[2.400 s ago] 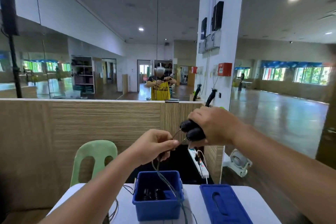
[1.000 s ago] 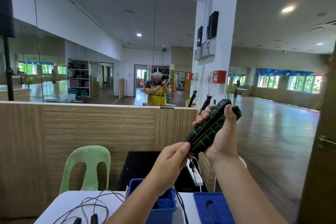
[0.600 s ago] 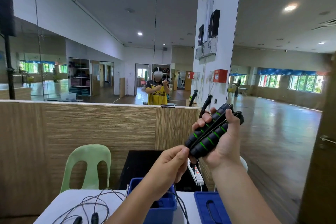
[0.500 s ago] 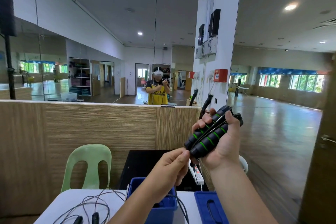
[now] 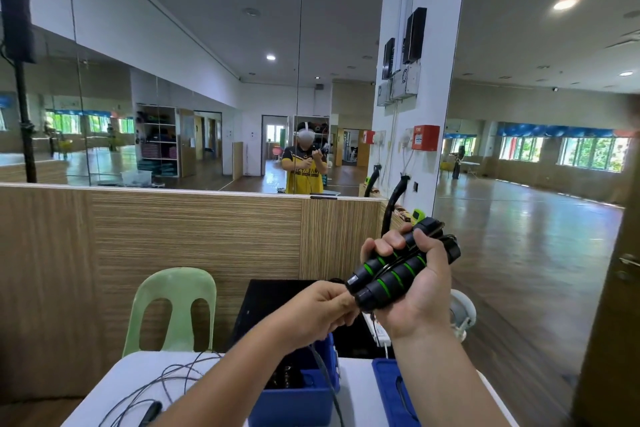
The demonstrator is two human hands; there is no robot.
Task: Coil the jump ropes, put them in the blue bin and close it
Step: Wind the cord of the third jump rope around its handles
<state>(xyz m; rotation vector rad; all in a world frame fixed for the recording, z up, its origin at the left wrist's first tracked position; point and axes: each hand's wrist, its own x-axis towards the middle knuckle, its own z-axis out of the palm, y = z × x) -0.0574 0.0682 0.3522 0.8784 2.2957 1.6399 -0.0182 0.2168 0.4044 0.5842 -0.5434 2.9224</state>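
- The right hand [image 5: 415, 291] has turned palm-up since a couple of seconds ago. Its fingers are clenched round the two black, green-banded jump rope handles [image 5: 394, 274], which slant up to the right.
- The left hand [image 5: 318, 308] has come up just beside the handles' lower ends, thumb and forefinger pinching the thin cord [image 5: 327, 381], which drops over the blue bin [image 5: 298, 402].
- The bin is open on the white table [image 5: 114, 388], below the hands, with dark items inside that are too shadowed to name.
- The blue lid [image 5: 388, 392] lies flat just right of the bin.
- A second jump rope [image 5: 166, 381] sprawls uncoiled on the table's left side, one dark handle near the front edge.
- Behind the table are a pale green plastic chair [image 5: 173, 305], a wood-grain partition [image 5: 194, 236] and wall mirrors [image 5: 207, 97] showing a wood-floored hall. A red alarm box [image 5: 425, 138] hangs on the white pillar.
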